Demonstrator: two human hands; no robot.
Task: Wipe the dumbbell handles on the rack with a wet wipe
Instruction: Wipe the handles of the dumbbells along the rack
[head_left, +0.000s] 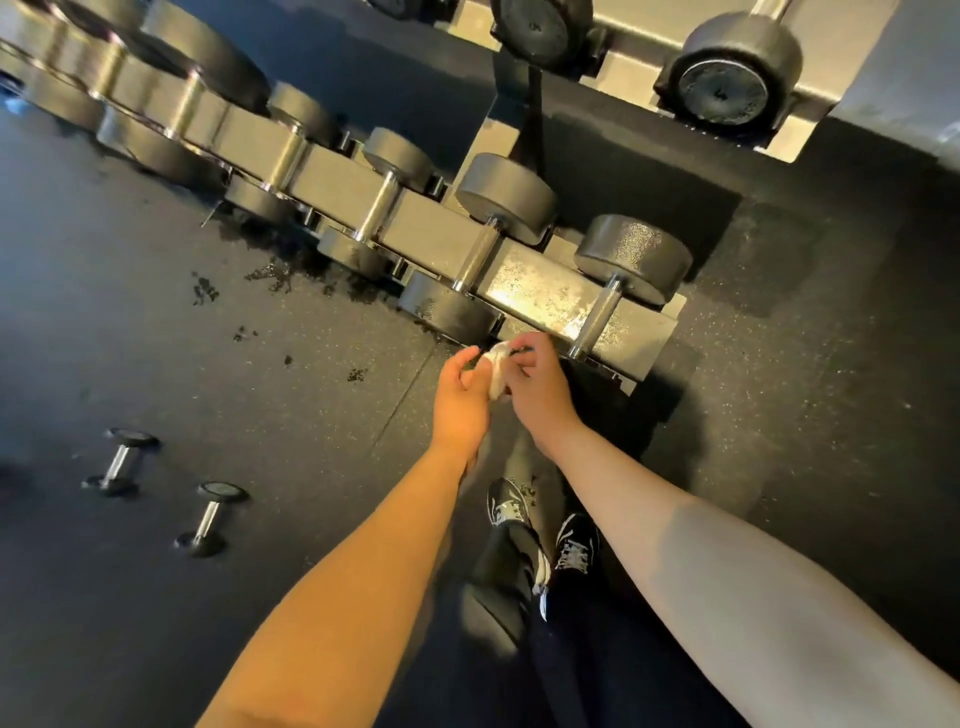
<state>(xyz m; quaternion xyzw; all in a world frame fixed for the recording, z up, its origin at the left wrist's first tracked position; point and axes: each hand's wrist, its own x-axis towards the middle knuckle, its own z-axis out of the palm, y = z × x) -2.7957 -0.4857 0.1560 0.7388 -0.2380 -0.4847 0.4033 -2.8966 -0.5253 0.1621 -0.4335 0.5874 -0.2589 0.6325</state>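
A crumpled white wet wipe (497, 368) sits between my two hands, just in front of the low dumbbell rack (540, 296). My left hand (460, 400) holds its left side with curled fingers, and my right hand (537, 387) pinches its upper right part. Several dumbbells lie across the rack with steel handles. The nearest handle (597, 325) is to the right of my hands, and the one beside it (475, 257) is above them. Neither hand touches a handle.
Two small dumbbells (120, 462) (210, 519) lie on the dark rubber floor at the left. Dark wet spots (275, 273) mark the floor by the rack. My shoes (540, 530) stand below my hands. A mirror at the top shows an upper rack shelf with a big dumbbell (727, 78).
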